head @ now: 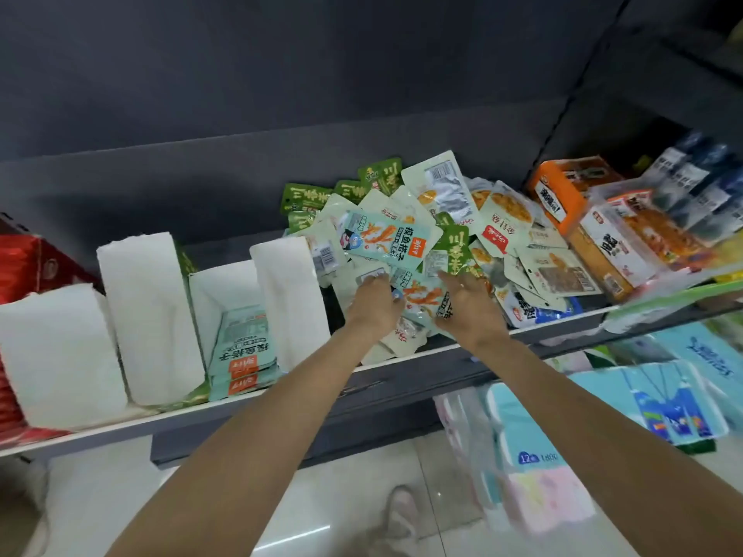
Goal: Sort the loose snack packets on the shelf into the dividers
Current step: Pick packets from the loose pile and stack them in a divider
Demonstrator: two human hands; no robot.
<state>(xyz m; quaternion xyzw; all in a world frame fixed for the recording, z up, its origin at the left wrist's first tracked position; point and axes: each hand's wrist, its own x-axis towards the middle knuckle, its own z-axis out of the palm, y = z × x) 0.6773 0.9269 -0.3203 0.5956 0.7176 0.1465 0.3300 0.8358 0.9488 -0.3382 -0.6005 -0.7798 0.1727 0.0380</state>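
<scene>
A heap of loose snack packets (pixel 462 219), green, cream and pale teal, lies on the shelf (pixel 281 400). My left hand (pixel 372 305) and my right hand (pixel 468 305) both reach into the front of the heap, on either side of a pale teal packet (pixel 422 299). Their fingers curl onto packets there; what each one grips is hidden by the hands. Another teal packet (pixel 388 241) lies on top of the heap just behind. To the left stand white dividers (pixel 148 299). One slot holds a stack of teal packets (pixel 243 355).
Orange and clear snack boxes (pixel 583 211) crowd the shelf's right end, and red packaging (pixel 28 267) sits at the far left. Tissue packs (pixel 603 416) fill the lower shelf on the right. White floor tiles and a shoe (pixel 398 512) are below.
</scene>
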